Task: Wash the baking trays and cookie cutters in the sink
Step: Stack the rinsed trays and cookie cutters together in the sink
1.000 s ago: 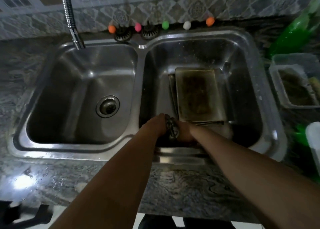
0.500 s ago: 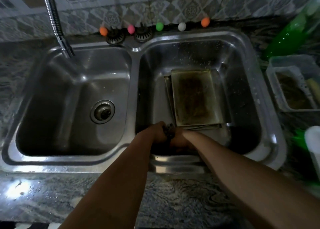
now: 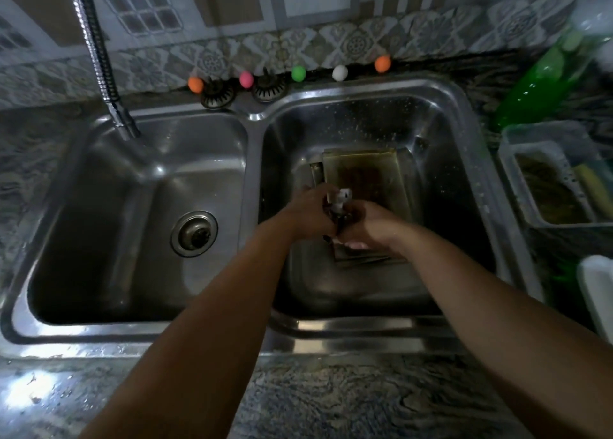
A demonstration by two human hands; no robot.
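Double steel sink (image 3: 255, 130) set in a mottled stone worktop (image 3: 331, 402). Left basin holds only a round drain (image 3: 194, 233); a ribbed chrome tap (image 3: 99, 57) hangs over it. In the right basin, flat rectangular trays (image 3: 365, 173), stained brown, are stacked off-square. Above them a small metal cutter (image 3: 336, 203), partly pale, is gripped between both hands: left hand (image 3: 310, 211) curled on its left side, right hand (image 3: 366, 221) curled on its right. Its shape cannot be made out. At right, a clear tub (image 3: 530, 140) holds a brown scourer (image 3: 547, 196); a green bottle (image 3: 530, 87) lies behind.
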